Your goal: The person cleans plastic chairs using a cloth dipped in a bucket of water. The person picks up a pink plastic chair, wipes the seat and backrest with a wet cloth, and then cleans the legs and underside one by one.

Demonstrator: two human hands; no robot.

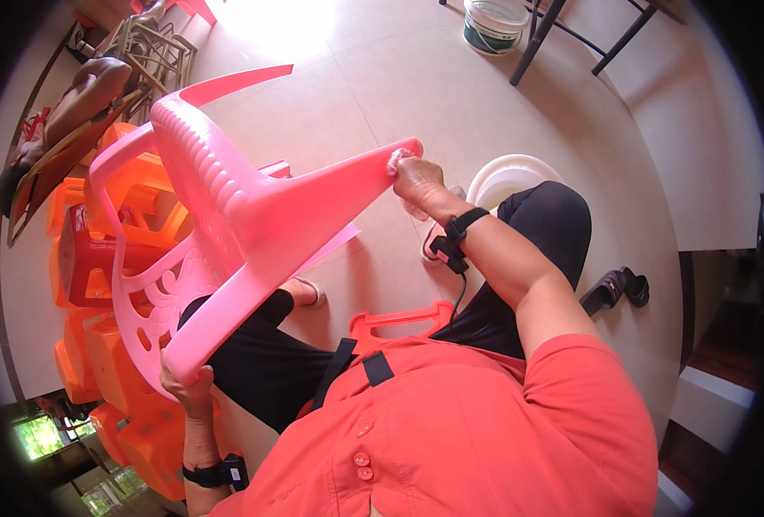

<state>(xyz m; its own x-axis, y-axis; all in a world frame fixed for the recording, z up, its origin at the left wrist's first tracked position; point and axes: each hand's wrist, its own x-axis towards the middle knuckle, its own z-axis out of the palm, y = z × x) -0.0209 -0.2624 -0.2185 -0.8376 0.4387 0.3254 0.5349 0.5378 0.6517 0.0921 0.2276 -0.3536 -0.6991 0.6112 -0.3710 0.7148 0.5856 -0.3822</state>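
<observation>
A pink plastic armchair (pixel 278 220) lies tipped on its side across my left thigh, its legs pointing up and to the right. My left hand (pixel 188 388) grips the rounded front of its armrest at the lower left. Around the end of one leg my right hand (pixel 417 178) is closed, with a wet-looking pale cloth (pixel 396 161) pressed between fingers and plastic. Part of the cloth hangs below that hand. Beyond my right knee stands a round white basin (pixel 517 171), partly hidden by the knee. I sit on a red plastic stool (pixel 398 318).
Orange stools (pixel 117 381) and a dark red stool (pixel 81 255) are heaped at the left. A person (pixel 91 90) reclines on a folding chair at the upper left. A white bucket (pixel 495 26) stands near dark metal legs (pixel 537 39). Black slippers (pixel 605 291) lie at the right.
</observation>
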